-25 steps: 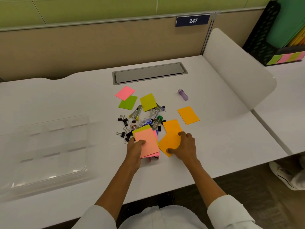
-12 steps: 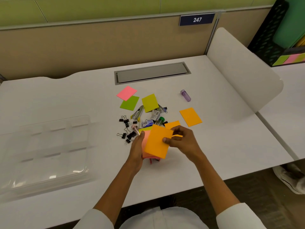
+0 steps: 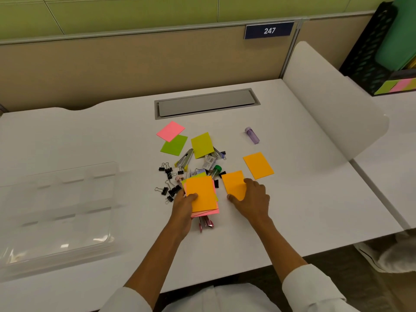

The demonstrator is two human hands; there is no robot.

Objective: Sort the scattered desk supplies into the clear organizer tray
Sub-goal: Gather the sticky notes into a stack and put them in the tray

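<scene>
Orange stack (image 3: 201,194): grasped by left hand (image 3: 183,208), just right of the clips (image 3: 168,181)
Right hand (image 3: 253,198): released, flat on orange note (image 3: 234,184), right of clips
Tray (image 3: 56,212): far left of clips

Left hand (image 3: 185,204) fingers pinched shut; right hand (image 3: 254,195) spread flat.

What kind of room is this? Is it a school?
More likely an office cubicle. The white desk is walled by a partition carrying a numbered plate, 247, and has a cable hatch. A black file rack stands on the neighbouring desk.
</scene>
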